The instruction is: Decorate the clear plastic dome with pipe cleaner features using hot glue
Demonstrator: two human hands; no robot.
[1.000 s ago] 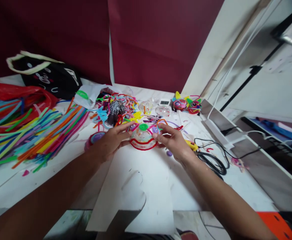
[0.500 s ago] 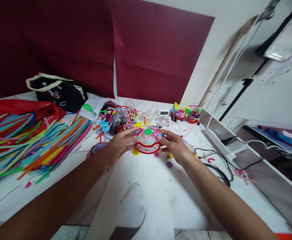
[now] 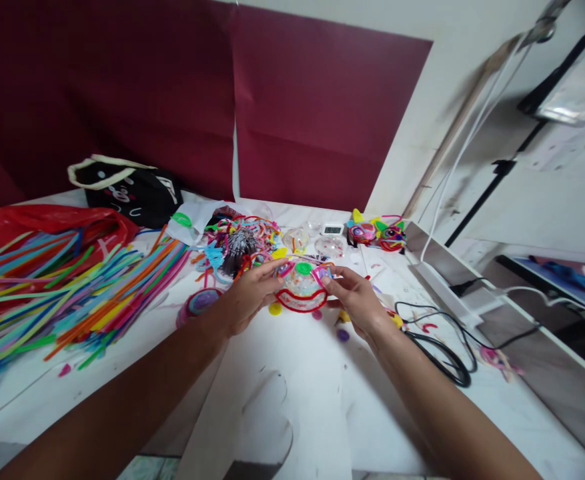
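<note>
Between my two hands is a clear plastic craft face with a red fuzzy pipe-cleaner mouth, a green round nose and pink-purple eyes. My left hand grips its left edge, thumb and fingers closing on the rim. On the opposite edge, my right hand pinches the rim beside the pink eye. The face is held up over the white table, tilted toward me. A yellow disc and a purple pom-pom lie just below it. By my left forearm sits a round purple-and-pink piece, partly hidden.
Many coloured pipe cleaners spread at left by a red plastic bag and a black bag. Behind my hands are a tangled craft pile, clear domes and a small digital display. Decorated masks and black cables are at right.
The camera view has shifted slightly, so the scene sits a little lower and farther right. Both hands keep the same hold on the craft face.
</note>
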